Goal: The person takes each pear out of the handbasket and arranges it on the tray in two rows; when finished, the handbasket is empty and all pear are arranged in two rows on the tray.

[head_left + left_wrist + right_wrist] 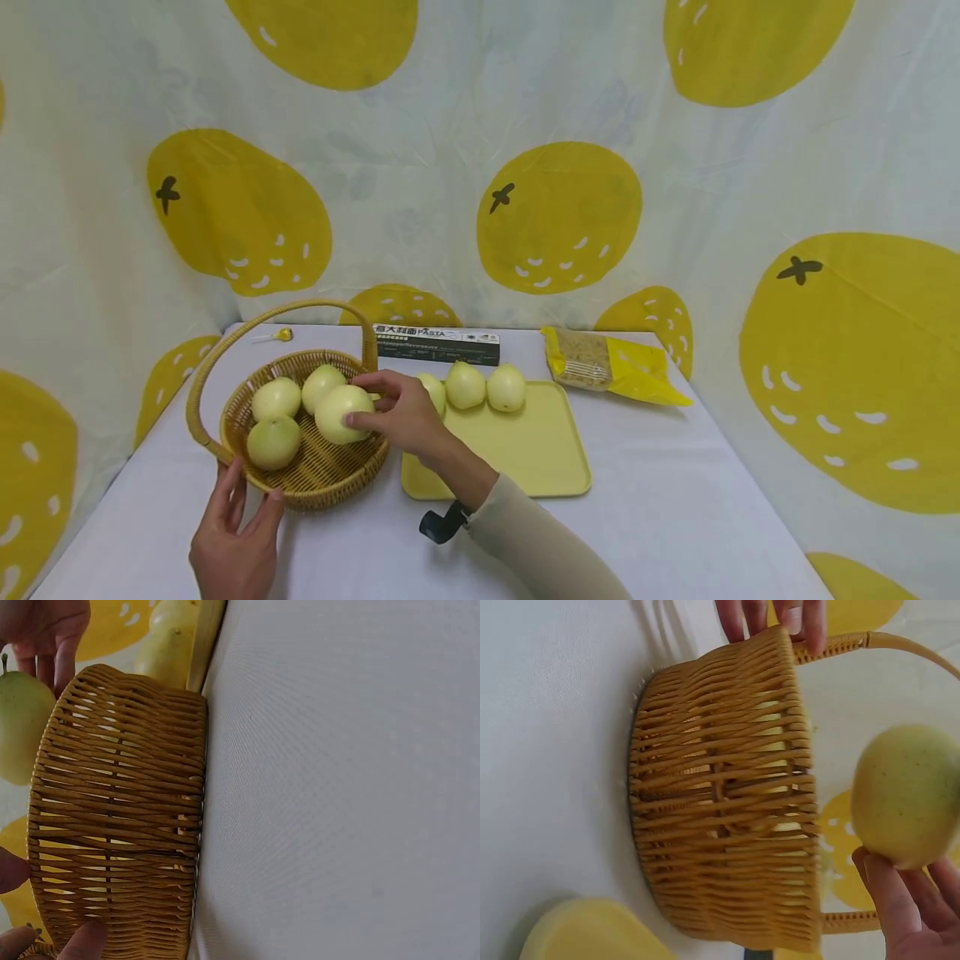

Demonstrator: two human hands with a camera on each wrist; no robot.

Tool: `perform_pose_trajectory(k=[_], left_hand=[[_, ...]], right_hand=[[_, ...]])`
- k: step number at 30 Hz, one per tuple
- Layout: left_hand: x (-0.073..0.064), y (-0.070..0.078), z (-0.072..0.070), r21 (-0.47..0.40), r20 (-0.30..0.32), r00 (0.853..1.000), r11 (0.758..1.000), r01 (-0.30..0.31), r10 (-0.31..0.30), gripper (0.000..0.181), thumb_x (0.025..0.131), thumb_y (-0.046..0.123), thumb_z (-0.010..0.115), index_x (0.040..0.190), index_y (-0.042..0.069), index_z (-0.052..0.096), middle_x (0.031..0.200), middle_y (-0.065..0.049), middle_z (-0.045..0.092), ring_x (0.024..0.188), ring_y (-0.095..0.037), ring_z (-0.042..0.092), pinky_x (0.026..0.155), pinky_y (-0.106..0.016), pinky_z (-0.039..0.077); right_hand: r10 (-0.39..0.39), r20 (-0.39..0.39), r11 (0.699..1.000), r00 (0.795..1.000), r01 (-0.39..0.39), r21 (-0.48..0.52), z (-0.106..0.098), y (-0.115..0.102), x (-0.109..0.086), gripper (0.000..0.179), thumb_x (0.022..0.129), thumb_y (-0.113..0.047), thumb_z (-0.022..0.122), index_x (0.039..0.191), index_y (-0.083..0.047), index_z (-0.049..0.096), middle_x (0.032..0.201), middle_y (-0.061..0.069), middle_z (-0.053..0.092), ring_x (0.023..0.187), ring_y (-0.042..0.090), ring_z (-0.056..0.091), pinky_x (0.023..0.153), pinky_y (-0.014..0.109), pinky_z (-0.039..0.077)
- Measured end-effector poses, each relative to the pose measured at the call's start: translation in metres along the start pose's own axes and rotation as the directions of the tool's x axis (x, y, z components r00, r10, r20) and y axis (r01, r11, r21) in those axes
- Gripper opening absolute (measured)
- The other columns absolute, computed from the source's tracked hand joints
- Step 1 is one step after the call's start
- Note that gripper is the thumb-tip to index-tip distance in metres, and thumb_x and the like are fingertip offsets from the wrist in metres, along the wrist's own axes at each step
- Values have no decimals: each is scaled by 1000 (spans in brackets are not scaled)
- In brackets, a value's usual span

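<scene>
In the head view my right hand (411,419) pinches a pale yellow-green pear (339,414) between thumb and fingers, over the right part of a wicker basket (322,497). The right wrist view shows this pear (906,796) held above the rim level. My left hand (236,546) holds the basket's near left rim, by the foot of its arched handle (197,392). Inside the basket lie three more pears (273,442), grouped at the left and back. To the right, a yellow tray (517,454) carries three pears (506,387) along its far edge, one partly hidden by my right hand.
Behind the basket and tray lies a dark pasta box (438,346). A yellow bag (611,367) rests at the back right. A small yellow-headed item (282,334) is at the back left. A fruit-print curtain (450,108) surrounds the white table (675,517).
</scene>
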State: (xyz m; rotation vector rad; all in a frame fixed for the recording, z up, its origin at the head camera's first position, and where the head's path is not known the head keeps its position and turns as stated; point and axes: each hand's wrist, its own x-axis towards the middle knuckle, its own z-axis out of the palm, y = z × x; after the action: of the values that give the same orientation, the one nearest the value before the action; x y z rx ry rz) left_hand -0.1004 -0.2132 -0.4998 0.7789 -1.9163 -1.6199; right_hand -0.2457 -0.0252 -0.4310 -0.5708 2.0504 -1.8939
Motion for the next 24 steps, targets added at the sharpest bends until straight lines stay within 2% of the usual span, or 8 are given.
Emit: perform_pose_trajectory(k=[4, 12, 20, 24], left_hand=[[1, 1, -1, -4, 0, 1000, 1000, 10, -10, 77, 96, 1, 73, 163, 22, 43, 176, 4, 20, 158, -34, 34, 85, 4, 50], [3, -2, -1, -34, 8, 1000, 999, 20, -20, 77, 95, 1, 75, 163, 23, 44, 176, 4, 20, 158, -33, 34, 85, 4, 50], [3, -3, 0, -16, 5, 1000, 1000, 4, -4, 77, 96, 0, 74, 163, 23, 44, 176, 4, 20, 158, -33, 34, 85, 4, 50], [3, -2, -1, -3, 3, 1000, 1000, 0, 0, 77, 96, 0, 73, 163, 23, 43, 176, 3, 20, 158, -33, 34, 85, 4, 49]], right_hand=[[4, -78, 1000, 997, -5, -5, -9, -7, -7, 47, 86, -18, 90, 130, -26, 74, 129, -4, 75, 99, 12, 75, 80, 23, 66], [-11, -200, 1000, 980, 11, 1, -32, -10, -19, 46, 86, -18, 89, 130, -22, 75, 132, 2, 73, 105, 25, 75, 78, 28, 67], [-38, -256, 999, 966, 33, -23, -58, -10, -30, 49, 85, -15, 90, 131, -20, 74, 135, 3, 71, 103, 19, 74, 77, 25, 66], [-21, -283, 1000, 959, 22, 2, -72, -10, -36, 49, 87, -15, 88, 133, -16, 73, 134, 8, 72, 102, 17, 76, 76, 22, 63]])
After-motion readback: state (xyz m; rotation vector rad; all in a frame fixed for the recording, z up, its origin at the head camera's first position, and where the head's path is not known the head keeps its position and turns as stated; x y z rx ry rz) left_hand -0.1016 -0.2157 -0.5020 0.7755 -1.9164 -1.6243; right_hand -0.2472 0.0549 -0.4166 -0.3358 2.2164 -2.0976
